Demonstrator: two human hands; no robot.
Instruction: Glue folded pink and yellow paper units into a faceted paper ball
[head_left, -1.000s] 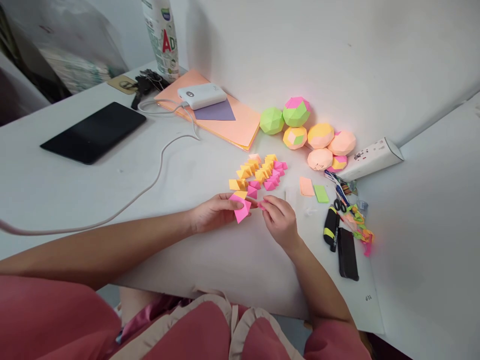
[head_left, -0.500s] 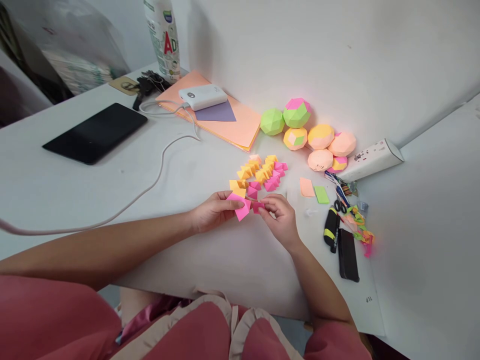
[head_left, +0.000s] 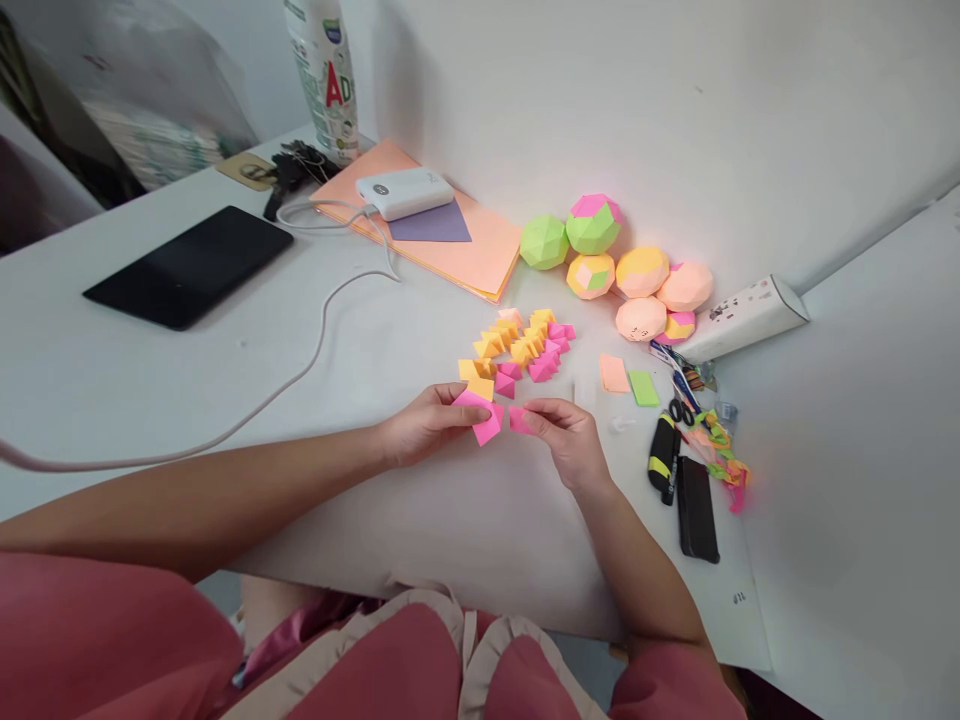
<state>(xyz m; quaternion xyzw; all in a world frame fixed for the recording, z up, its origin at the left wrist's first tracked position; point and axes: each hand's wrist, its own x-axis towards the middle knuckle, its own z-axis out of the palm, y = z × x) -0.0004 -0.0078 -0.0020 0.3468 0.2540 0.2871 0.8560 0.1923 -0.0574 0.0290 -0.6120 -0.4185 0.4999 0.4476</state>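
Observation:
My left hand pinches a folded pink paper piece between thumb and fingers. A short gap to the right, my right hand grips a smaller pink paper piece at its fingertips; the fingers cover part of it. Just beyond both hands lie rows of folded paper units, orange ones and pink ones. An orange folded unit sits right behind the pink piece in my left hand; whether they touch I cannot tell.
Several faceted paper balls rest against the wall. To the right are sticky notes, scissors, a black pouch and paper scraps. At left lie a black tablet, a power bank and its cable.
My right hand has moved slightly right with its small pink piece, opening a gap between it and the pink piece in my left hand. My left hand stays almost still.

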